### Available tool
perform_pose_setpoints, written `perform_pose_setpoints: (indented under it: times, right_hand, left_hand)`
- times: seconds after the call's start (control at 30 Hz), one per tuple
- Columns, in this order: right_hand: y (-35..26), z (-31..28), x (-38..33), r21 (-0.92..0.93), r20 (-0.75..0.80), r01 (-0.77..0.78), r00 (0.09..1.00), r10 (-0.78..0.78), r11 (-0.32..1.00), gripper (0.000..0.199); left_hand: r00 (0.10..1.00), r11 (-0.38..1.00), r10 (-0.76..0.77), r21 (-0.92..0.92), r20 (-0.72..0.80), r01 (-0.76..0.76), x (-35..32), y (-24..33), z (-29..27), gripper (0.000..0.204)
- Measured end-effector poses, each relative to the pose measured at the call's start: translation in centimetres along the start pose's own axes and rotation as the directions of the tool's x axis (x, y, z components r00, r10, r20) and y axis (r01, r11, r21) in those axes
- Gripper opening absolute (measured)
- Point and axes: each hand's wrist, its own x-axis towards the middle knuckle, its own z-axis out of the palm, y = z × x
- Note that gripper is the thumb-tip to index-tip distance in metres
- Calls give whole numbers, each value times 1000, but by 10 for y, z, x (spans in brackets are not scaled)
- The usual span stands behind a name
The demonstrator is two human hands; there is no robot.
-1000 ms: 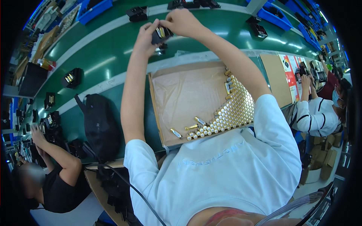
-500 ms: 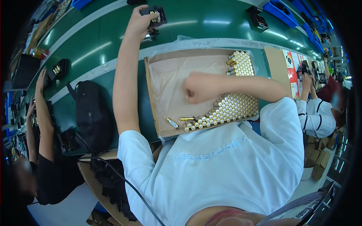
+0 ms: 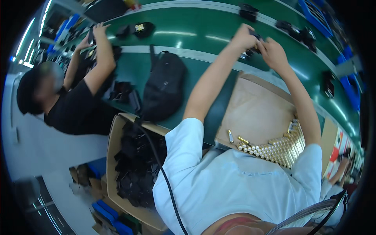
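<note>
My left hand (image 3: 244,37) is closed around a small black battery case (image 3: 255,35) above the green conveyor. My right hand (image 3: 274,54) meets it from the right, its fingers bunched at the case; whatever they hold is too small to make out. Just below the hands, partly hidden by my left wrist, another black case (image 3: 246,55) lies on the conveyor. Nearer to me, under my right forearm, a shallow cardboard box (image 3: 258,98) holds many upright batteries (image 3: 280,150) at its near right. Two loose batteries, one silver (image 3: 230,136) and one gold (image 3: 243,140), lie at their left.
A black backpack (image 3: 164,88) rests left of the box. Beside me on the floor side stands a large carton (image 3: 113,164) of black parts (image 3: 137,172). A co-worker in black (image 3: 78,109) works at the left. More black cases (image 3: 299,33) sit along the conveyor (image 3: 203,29).
The view has swung left. My right hand has left the battery box and come up to the case in my left hand. The co-worker at the left now holds a dark item up.
</note>
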Motion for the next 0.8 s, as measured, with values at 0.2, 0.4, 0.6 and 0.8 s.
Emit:
perform_pose_setpoints:
  times: [0.2, 0.4, 0.6, 0.8]
  right_hand:
    - [-20, -27, -18, 390, 104, 52, 990, -100, 919, 22]
    - [-33, -91, -47, 474, 361, -95, 928, -94, 876, 19]
    - [-25, -109, -74, 450, 461, -58, 870, -176, 891, 18]
    - [-22, -100, -79, 522, 472, 11, 829, -300, 853, 17]
  left_hand:
    - [943, 547, 257, 836, -212, 38, 7, 3, -45, 40]
    - [755, 512, 195, 722, -626, 466, -13, 43, -199, 34]
    - [409, 107, -213, 395, -888, 913, -80, 24, -317, 48]
    - [152, 18, -478, 164, -865, 986, -134, -3, -356, 54]
